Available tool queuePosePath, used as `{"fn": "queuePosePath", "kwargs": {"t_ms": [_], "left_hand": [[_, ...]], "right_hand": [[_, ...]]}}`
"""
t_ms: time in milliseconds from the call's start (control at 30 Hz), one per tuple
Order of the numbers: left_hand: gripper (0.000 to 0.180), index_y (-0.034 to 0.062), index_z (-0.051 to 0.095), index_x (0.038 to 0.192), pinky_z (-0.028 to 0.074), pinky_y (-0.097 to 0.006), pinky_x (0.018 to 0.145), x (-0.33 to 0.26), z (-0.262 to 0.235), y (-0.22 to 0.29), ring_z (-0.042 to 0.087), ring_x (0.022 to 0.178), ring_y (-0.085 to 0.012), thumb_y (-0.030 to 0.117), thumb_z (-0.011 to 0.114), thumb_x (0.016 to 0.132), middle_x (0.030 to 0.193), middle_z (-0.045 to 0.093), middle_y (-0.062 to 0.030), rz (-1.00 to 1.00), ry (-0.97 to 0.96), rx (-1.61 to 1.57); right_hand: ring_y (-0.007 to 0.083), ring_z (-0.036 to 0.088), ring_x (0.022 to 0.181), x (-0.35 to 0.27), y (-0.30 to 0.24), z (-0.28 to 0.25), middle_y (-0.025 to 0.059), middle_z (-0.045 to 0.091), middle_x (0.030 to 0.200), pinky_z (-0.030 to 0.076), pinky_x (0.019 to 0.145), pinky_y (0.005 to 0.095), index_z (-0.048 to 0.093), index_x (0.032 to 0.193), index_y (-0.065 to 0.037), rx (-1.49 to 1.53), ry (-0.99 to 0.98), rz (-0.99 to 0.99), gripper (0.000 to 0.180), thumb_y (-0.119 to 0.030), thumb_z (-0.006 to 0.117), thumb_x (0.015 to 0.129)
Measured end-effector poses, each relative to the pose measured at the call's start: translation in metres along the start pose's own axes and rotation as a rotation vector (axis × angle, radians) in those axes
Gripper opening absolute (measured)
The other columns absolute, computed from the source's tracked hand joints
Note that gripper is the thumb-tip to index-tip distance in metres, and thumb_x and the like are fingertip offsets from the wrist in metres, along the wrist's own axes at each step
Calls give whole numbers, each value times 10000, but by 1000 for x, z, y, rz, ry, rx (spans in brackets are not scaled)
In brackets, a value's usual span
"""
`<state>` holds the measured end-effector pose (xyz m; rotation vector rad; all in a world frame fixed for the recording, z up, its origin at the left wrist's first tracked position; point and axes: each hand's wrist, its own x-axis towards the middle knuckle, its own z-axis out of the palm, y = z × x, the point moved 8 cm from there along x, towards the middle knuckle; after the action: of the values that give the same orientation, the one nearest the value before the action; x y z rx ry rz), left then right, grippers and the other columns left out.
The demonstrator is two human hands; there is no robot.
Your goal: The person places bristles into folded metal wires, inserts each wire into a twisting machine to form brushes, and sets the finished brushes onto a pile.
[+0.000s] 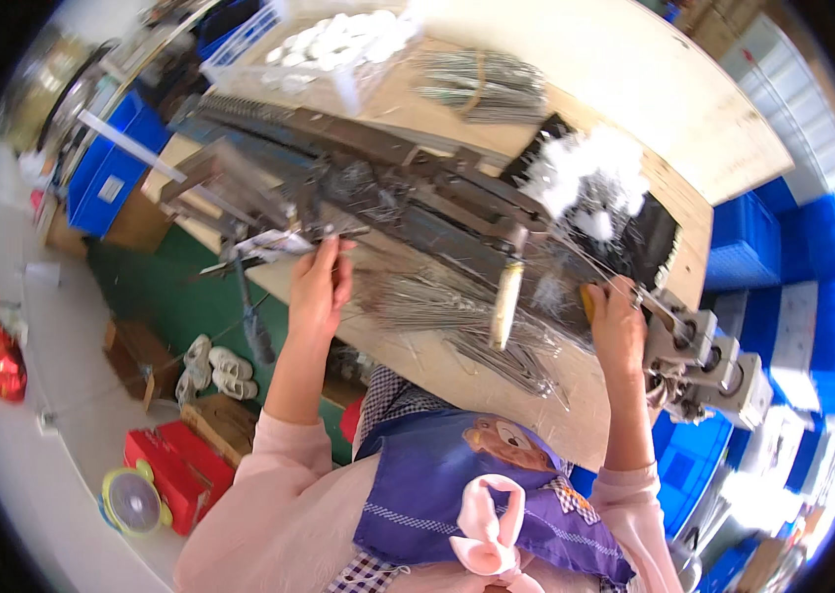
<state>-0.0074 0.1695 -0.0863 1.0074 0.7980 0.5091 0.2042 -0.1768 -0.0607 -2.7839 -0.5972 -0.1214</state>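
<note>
A long, dark metal bench machine (pixel 417 212) runs across the wooden table in front of me. My left hand (pixel 317 292) is at its near left side, thumb and fingers pinched together by a small metal fitting; what lies between the fingertips is too small to make out. At the right end my right hand (pixel 618 326) is closed around a yellow handle (pixel 589 301), mostly covered by the fingers. Thin wire passes above that hand toward a grey metal block unit (pixel 699 356). A lever with a cream handle (pixel 506 304) points toward me between the hands.
Loose metal wires (pixel 427 301) lie on the tabletop before me. Behind the machine are white bristles (pixel 585 183) on a black sheet, a bundle of wire rods (pixel 482 84) and a clear crate (pixel 329 74) of white pieces. Blue bins (pixel 744 242) stand at right.
</note>
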Motion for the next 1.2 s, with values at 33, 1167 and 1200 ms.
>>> {"fn": "queuePosePath", "kwargs": {"t_ms": [33, 1167, 1200], "left_hand": [[262, 38, 568, 942, 222, -216, 350, -2, -2, -3, 329, 401, -40, 287, 502, 989, 565, 413, 33, 15, 49, -50], [269, 60, 567, 828, 265, -204, 419, -90, 227, -45, 340, 449, -56, 274, 520, 985, 557, 424, 28, -223, -494, -151], [281, 58, 563, 849, 290, -221, 428, -87, 228, -47, 367, 454, -74, 289, 495, 994, 571, 445, 20, -242, -518, -148]], "right_hand": [[420, 607, 730, -3, -6, -6, 211, 595, 762, 495, 626, 476, 505, 985, -15, 68, -53, -50, 308, -312, 561, 929], [77, 576, 650, 53, -87, -81, 55, 658, 788, 493, 602, 239, 608, 1123, 66, 854, -613, -218, 258, -46, 577, 892], [82, 587, 651, 57, -88, -82, 55, 655, 790, 497, 603, 237, 596, 1138, 72, 914, -708, -137, 274, -56, 577, 896]]}}
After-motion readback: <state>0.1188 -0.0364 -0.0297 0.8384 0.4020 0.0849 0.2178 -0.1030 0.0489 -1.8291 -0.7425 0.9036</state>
